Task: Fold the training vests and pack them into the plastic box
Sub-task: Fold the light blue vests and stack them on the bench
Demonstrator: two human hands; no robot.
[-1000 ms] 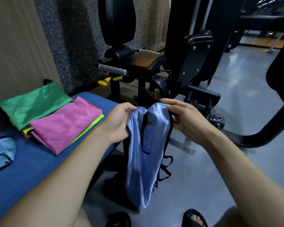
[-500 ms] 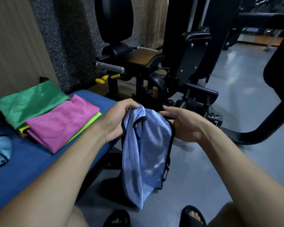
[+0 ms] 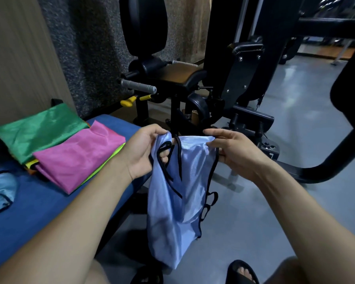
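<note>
A light blue vest (image 3: 178,193) with black trim hangs in the air in front of me, above the floor. My left hand (image 3: 146,152) grips its upper left corner, and my right hand (image 3: 232,152) pinches the upper right corner. On the blue bench (image 3: 29,222) to the left lies a pile of folded vests: a green vest (image 3: 37,130), a pink vest (image 3: 76,160) and a yellow-green vest (image 3: 109,160) under it. Another light blue vest (image 3: 0,191) lies at the left edge. No plastic box is in view.
A black gym machine (image 3: 193,78) with a padded seat and grey handle stands straight ahead, close behind the hanging vest. A curved black machine arm (image 3: 336,160) crosses the grey floor on the right. A wall runs along the left. My sandalled feet (image 3: 242,273) are below.
My hands have drawn apart, stretching the top edge of the hanging light blue vest wider. The vest hangs flatter than before.
</note>
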